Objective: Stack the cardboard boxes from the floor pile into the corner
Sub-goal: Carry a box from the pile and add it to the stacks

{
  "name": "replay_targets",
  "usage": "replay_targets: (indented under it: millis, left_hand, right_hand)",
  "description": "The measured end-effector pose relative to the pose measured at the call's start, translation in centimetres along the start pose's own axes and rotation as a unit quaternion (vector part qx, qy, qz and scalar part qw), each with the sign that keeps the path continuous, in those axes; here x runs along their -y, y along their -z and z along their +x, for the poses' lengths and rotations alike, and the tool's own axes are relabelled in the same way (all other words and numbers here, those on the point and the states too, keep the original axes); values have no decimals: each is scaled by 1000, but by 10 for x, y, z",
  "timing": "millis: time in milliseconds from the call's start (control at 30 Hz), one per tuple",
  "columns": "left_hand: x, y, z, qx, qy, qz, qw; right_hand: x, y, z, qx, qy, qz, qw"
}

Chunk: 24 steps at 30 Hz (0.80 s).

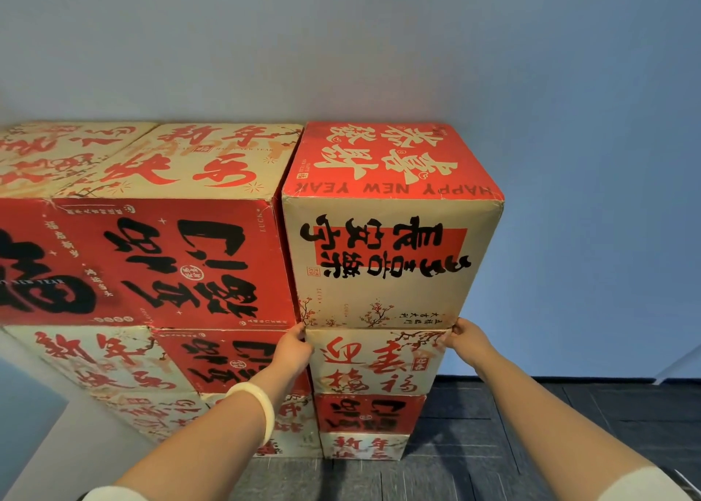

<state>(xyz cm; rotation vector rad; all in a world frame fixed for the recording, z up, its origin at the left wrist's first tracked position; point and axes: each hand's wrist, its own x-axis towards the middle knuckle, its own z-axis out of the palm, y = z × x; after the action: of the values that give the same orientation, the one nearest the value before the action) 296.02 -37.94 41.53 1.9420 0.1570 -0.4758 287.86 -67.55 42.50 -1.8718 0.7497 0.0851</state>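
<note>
The top box (390, 265) is printed cardboard, matt cream on its front and red on its lid, with softened, slightly dented edges. The neighbouring boxes (170, 265) are the same cardboard, their red panels carrying a faint sheen. The wall (341, 45) is smooth and matt, painted blue-grey. The floor (531, 424) is dark carpet tile with a rough, ribbed weave. The bangle (261, 405) on the left wrist is pale, smooth and glossy, stone or plastic. The sleeve cuff (645, 487) is white cloth.
</note>
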Motion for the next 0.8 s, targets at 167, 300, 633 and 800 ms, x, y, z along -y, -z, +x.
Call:
replay_targets:
  millis: [167, 300, 633, 800]
  left_hand:
    - [-2, 0, -5, -8, -3, 0, 1000]
    - [-4, -2, -6, -15, -4, 12, 1000]
    - [-9, -5, -10, -23, -10, 20, 999]
    - [-10, -3, -11, -21, -10, 14, 1000]
  right_hand:
    - [0, 0, 0, 0, -2, -15, 1000]
    - [3, 1, -1, -2, -4, -27, 1000]
    - [6, 2, -1, 4, -4, -44, 999]
    - [7, 2, -4, 4, 0, -40, 999]
